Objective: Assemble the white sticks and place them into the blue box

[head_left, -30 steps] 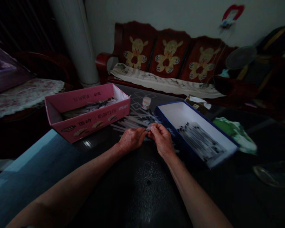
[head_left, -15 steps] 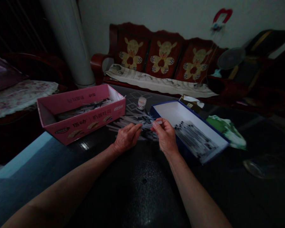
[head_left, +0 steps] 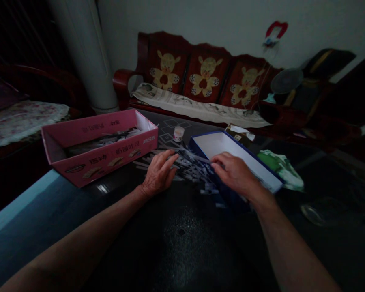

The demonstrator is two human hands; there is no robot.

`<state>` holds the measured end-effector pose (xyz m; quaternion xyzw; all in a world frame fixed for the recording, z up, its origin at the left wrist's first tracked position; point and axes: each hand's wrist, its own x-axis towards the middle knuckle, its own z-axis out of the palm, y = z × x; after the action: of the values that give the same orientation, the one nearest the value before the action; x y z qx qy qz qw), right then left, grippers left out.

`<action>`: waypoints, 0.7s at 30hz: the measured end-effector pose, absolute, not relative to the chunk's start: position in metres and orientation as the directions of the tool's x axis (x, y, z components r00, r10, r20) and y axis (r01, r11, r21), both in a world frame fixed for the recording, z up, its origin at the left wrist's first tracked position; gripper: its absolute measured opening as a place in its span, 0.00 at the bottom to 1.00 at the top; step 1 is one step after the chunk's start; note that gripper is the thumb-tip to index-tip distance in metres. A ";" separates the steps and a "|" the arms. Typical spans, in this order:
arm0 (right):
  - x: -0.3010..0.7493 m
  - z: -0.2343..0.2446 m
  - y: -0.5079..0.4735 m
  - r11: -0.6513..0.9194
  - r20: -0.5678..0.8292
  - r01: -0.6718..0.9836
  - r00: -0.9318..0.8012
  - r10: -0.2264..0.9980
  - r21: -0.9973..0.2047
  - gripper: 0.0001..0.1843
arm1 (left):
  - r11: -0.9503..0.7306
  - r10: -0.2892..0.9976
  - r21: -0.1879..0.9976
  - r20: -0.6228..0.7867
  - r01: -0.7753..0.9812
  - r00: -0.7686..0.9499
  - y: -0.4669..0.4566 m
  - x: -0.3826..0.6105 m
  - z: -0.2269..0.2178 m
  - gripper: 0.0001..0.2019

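My left hand (head_left: 158, 174) lies on a pile of thin white sticks with dark ends (head_left: 188, 165) on the dark table, its fingers stretched out over them. My right hand (head_left: 235, 173) reaches over the near left wall of the blue box with a white inside (head_left: 231, 147), palm down and fingers curled; what is under them is hidden. The pile lies between the blue box and a pink cardboard box (head_left: 100, 144) that holds more of the same sticks.
A small white jar (head_left: 179, 133) stands behind the pile. A green and white bag (head_left: 281, 168) lies right of the blue box, a glass dish (head_left: 322, 213) further right. A red wooden sofa (head_left: 207, 81) and a white column (head_left: 88, 56) stand beyond the table.
My right hand, which pinched a stick beside my left hand, has moved right into the blue box. My left hand has opened flat on the pile. The camera has shifted right.
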<state>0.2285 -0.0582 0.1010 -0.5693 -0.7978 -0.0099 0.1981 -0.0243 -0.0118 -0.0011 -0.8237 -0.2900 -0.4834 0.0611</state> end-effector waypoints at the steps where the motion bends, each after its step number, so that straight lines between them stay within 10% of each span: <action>1: 0.249 0.100 -0.057 0.276 0.370 0.945 -0.196 0.908 -0.177 0.11 | -0.828 0.418 0.186 0.833 0.529 0.362 -0.012 -0.024 -0.001 0.24; 6: 0.344 0.080 -0.050 -0.153 0.323 0.988 0.151 0.934 -0.018 0.09 | -0.836 0.433 0.217 0.825 0.503 0.364 -0.010 -0.023 -0.006 0.24; 11: 0.360 0.061 -0.052 -0.248 0.164 0.969 0.242 0.956 0.012 0.09 | -0.831 0.437 0.220 0.826 0.511 0.356 -0.007 -0.024 -0.009 0.23; 18: 0.348 0.068 -0.060 -0.290 0.261 0.957 0.272 0.926 0.031 0.08 | -0.833 0.440 0.230 0.825 0.503 0.353 -0.006 -0.025 -0.011 0.22; 21: 0.310 0.081 -0.084 -0.052 0.346 0.993 0.086 0.934 -0.107 0.10 | -0.827 0.448 0.230 0.821 0.513 0.355 -0.005 -0.025 -0.012 0.21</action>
<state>0.3099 -0.0836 0.0809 -0.7195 -0.6696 -0.0920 0.1597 -0.0253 -0.0052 -0.0119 -0.8224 -0.2922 -0.4870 0.0334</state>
